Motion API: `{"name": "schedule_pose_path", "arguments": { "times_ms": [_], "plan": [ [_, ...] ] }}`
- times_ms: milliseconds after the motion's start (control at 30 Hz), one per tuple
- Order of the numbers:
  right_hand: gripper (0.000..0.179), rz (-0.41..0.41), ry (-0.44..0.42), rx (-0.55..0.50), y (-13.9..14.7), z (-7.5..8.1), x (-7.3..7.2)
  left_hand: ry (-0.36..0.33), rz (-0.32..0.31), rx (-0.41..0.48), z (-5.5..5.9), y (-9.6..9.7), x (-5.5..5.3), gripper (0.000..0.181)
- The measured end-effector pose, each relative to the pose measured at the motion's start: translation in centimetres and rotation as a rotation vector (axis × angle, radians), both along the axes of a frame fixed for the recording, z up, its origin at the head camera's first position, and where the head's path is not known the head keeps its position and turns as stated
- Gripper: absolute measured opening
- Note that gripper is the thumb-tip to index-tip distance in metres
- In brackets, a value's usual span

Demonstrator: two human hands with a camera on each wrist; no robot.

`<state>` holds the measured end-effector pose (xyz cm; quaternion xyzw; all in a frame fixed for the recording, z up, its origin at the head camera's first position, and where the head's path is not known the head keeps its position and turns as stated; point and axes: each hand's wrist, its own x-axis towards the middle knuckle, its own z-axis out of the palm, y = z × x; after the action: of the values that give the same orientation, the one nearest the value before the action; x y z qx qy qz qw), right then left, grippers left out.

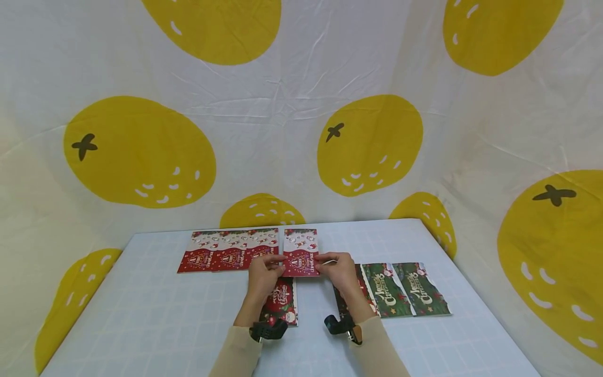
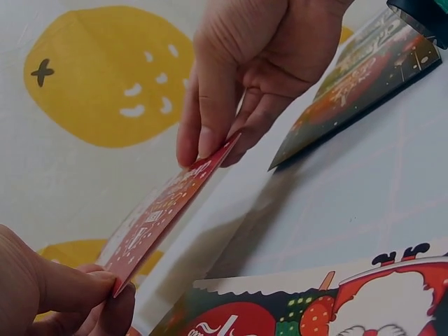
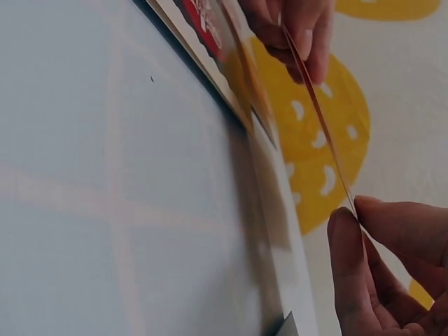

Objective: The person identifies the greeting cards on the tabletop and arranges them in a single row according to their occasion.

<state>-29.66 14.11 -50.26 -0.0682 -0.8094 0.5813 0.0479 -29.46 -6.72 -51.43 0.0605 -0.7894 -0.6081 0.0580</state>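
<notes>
A red and white Christmas card point(image 1: 300, 251) is held between both hands, above the far part of the table. My left hand point(image 1: 261, 277) pinches its left edge, and my right hand point(image 1: 341, 272) pinches the opposite edge. The wrist views show the card point(image 2: 164, 217) tilted and raised off the surface, thumb and fingers on either side of each edge. To the left lie several matching red and white cards point(image 1: 228, 254) in a row. Below the held card, partly covered by my left hand and wrist, lies a dark red and green card point(image 1: 285, 301).
Two green Christmas cards point(image 1: 387, 290) lie side by side on the right, with a dark red one point(image 1: 365, 285) beside them, partly behind my right hand. A pale blue checked cloth covers the table point(image 1: 155, 314). Behind it hangs a white curtain point(image 1: 282, 157) with yellow fruit shapes.
</notes>
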Motion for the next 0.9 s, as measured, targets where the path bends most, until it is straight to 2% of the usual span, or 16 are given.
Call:
{"name": "schedule_pose_path", "arguments": {
  "times_ms": [333,633,900],
  "plan": [
    [0.019,-0.002,0.051,0.071,-0.6,0.1,0.0,0.01,0.017,-0.062,0.0,0.0,-0.3,0.022],
    [0.018,0.004,0.07,0.132,-1.1,0.2,-0.1,0.075,0.024,-0.147,0.1,-0.3,-0.5,0.02],
    [0.017,0.02,0.097,0.185,-2.0,0.5,-1.3,0.136,0.004,-0.22,0.7,-0.8,-1.8,0.019]
  ]
}}
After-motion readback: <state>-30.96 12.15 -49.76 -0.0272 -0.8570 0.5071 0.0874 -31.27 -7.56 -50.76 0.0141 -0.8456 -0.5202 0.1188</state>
